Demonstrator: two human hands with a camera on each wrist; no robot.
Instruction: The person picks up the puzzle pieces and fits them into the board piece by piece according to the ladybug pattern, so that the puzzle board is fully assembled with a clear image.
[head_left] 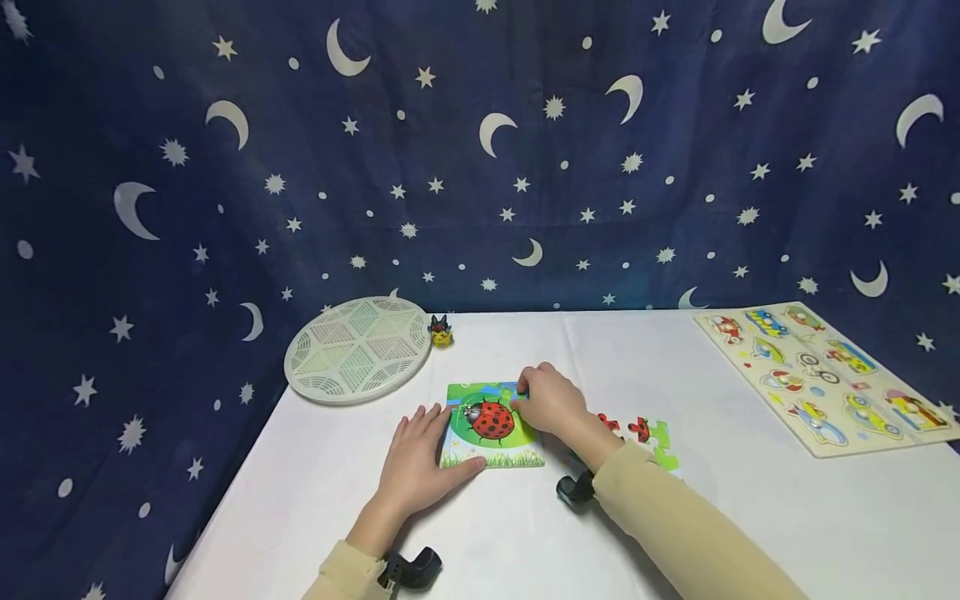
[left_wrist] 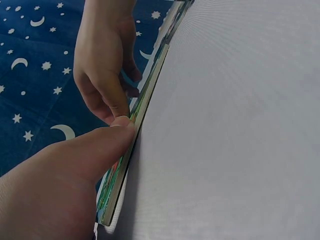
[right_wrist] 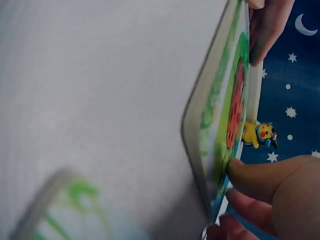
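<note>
A square ladybug jigsaw puzzle (head_left: 489,433) lies on the white table, its red spotted beetle set in a green ring. My left hand (head_left: 416,460) rests at its left side, fingers stretched along the edge and thumb at the bottom edge. At the upper right corner, my right hand (head_left: 551,402) has its fingers curled and pinches a puzzle piece, mostly hidden by the fingers. In the right wrist view its thumb (right_wrist: 250,172) lies against the puzzle's face. Loose red and green puzzle pieces (head_left: 660,435) lie to the right, partly behind the right forearm.
A round pale woven-pattern tray (head_left: 358,350) stands at the back left, beside a small yellow and dark figurine (head_left: 440,332). At the right edge lies a wooden picture board (head_left: 825,379) with vehicles. A starry blue curtain (head_left: 480,158) hangs behind the table.
</note>
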